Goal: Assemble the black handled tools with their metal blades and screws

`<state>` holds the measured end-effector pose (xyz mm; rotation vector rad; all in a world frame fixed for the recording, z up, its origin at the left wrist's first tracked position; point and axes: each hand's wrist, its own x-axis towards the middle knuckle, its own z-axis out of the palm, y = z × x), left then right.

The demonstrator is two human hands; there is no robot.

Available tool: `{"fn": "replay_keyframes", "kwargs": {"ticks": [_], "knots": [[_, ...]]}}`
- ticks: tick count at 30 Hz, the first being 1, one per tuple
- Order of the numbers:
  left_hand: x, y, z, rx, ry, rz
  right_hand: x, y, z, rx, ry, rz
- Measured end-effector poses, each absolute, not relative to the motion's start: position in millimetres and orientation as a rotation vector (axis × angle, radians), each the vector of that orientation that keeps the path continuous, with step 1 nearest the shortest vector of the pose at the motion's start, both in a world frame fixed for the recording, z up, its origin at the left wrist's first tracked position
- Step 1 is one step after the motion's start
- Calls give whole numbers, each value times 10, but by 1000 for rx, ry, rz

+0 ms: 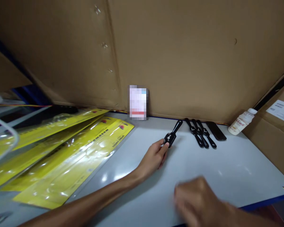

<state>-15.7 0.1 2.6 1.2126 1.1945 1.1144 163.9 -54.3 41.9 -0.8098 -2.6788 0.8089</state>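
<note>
My left hand (154,155) is closed around the near end of a black spokeshave (170,138), its far handle pointing up and away to the right. Thumb and fingers grip it beside the blade part, just above the table. Closer to me, my right hand (196,200) is smeared by motion, and its fingers cannot be made out. Several more black spokeshaves (199,132) lie side by side on the table to the right. On the left, several yellow blister packages (85,157) with clear plastic fronts lie overlapping; lettering on one reads "SPOKE SHAVE".
A dark flat slab-like object (216,130) lies right of the spokeshaves. A white bottle (242,121) leans at the back right by a cardboard box (276,126). A blurred-out screen or card (138,103) stands against the cardboard wall (180,56). A white cable (14,135) curves at left.
</note>
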Motion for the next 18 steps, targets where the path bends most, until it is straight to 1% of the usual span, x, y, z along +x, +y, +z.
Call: {"fn": "replay_keyframes", "kwargs": {"ticks": [2,4,6,9,14,16,18], "knots": [[-135,-23,5,1291,1229,1144,1622,-89,435,-1053,-2421,710],[-116,-50,-6,1368,1247,1163,1570,256,385,-1070,-2281,770],[-103,-77,0,1449,1255,1162,1510,427,284,-1046,-2257,801],[-90,-127,29,1564,1297,1099,1471,427,110,-1011,-2180,873],[-71,-241,55,1737,1339,983,1590,314,2,-1004,-2015,1197],[-68,-277,40,1799,1351,967,1645,316,7,-988,-2031,1236],[-69,-296,19,1848,1361,936,1690,327,-1,-954,-2076,1208]]}}
